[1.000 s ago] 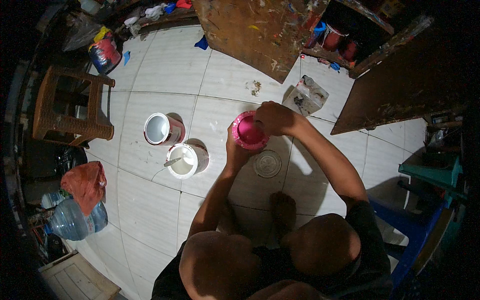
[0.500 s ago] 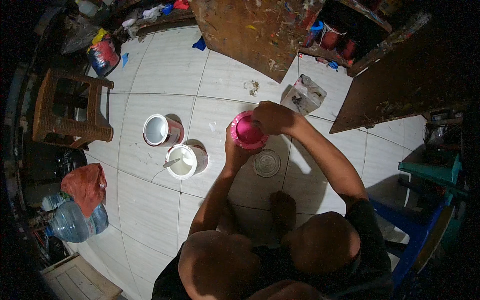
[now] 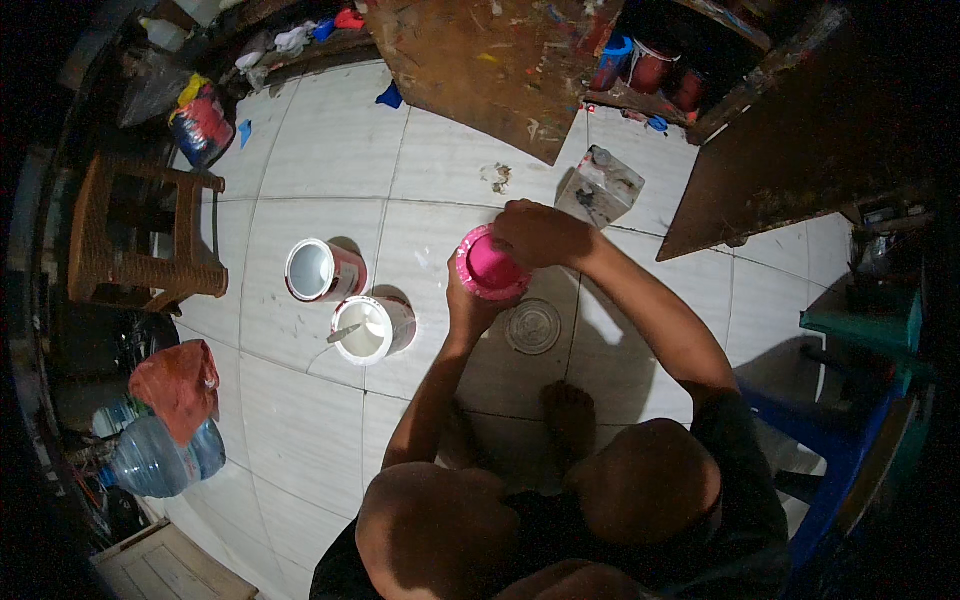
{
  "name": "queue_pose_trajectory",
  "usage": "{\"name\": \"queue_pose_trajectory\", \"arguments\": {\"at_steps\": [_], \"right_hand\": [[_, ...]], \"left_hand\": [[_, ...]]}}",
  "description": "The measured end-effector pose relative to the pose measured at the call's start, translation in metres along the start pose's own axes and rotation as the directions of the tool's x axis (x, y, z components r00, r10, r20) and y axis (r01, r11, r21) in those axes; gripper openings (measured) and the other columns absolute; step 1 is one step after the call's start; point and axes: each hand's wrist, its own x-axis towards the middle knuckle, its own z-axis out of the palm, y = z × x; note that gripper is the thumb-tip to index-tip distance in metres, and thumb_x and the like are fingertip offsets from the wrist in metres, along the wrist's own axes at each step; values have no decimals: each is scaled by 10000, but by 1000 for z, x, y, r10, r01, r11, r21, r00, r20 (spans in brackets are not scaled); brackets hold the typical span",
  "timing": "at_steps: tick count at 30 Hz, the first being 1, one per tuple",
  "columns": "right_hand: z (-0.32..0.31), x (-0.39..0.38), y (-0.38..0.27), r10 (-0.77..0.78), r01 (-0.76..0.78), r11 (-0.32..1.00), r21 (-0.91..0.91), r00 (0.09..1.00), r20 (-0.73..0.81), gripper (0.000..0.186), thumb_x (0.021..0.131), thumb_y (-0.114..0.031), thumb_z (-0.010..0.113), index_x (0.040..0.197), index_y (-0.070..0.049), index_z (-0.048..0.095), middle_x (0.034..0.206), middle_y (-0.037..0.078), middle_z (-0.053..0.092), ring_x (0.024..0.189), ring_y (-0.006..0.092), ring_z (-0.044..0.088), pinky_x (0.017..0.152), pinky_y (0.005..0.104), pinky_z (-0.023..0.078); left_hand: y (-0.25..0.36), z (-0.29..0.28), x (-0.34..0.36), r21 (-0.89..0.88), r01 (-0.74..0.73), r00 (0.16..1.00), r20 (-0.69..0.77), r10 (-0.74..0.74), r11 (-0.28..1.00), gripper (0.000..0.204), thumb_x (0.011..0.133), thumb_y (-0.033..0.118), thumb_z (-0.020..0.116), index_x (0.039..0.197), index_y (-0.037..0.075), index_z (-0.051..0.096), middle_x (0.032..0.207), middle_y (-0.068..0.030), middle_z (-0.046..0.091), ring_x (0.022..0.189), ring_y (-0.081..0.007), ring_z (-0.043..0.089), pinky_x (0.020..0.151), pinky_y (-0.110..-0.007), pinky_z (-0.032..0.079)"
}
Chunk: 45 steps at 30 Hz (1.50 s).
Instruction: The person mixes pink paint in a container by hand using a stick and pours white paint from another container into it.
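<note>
**Two hands on a pink paint can above a tiled floor**

A pink paint can (image 3: 489,266), open-topped with pink paint inside, is held above the white tiled floor (image 3: 330,150), which serves as landmark throughout. The left hand (image 3: 470,305) is closed around the can's lower side, supporting it from beneath. The right hand (image 3: 535,232) rests on the can's far rim, its fingers curled over the edge; whether they pinch anything small there cannot be told. On the floor just below and right of the can lies a round clear lid (image 3: 533,326), flat and apart from both hands. To the left of the can stand two more cans on the floor: a white can (image 3: 368,328) holding pale paint with a stick leaning in it, and beside it an open can with a red label (image 3: 322,270), tilted toward the camera. A crumpled grey carton (image 3: 600,187) sits on the floor just beyond the right hand. Farther left on the floor are a woven brown stool (image 3: 140,235), an orange cloth (image 3: 178,385) and a large clear water bottle (image 3: 160,458) lying on its side.
</note>
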Motion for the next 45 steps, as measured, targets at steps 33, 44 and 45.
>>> {"name": "queue_pose_trajectory", "arguments": {"at_steps": [33,44,45], "right_hand": [[10,-7,19,-125,124,991,45,992,9,162,845,-188,653,771,-46,675,780,210,677,640,362,604,628,485,498],[13,2,3,-111,121,991,62,983,-148,249,850,-212,628,758,5,707,748,253,666,710,371,671,697,486,520],[12,-1,7,-106,113,992,49,986,-126,245,838,-216,630,749,2,701,747,249,666,700,369,663,691,483,517]], "left_hand": [[-4,4,-7,-42,175,985,-2,-175,984,1046,516,246,1029,1369,15,469,1300,-166,594,1175,-316,624,975,-417,528],[-18,8,-12,-94,196,980,-20,-199,976,1033,569,229,1007,1401,24,429,1320,-147,588,1196,-280,607,988,-398,526],[-4,5,-11,15,132,991,-21,-132,991,979,607,208,990,1401,36,445,1314,-122,600,1173,-244,616,969,-374,538]]}}
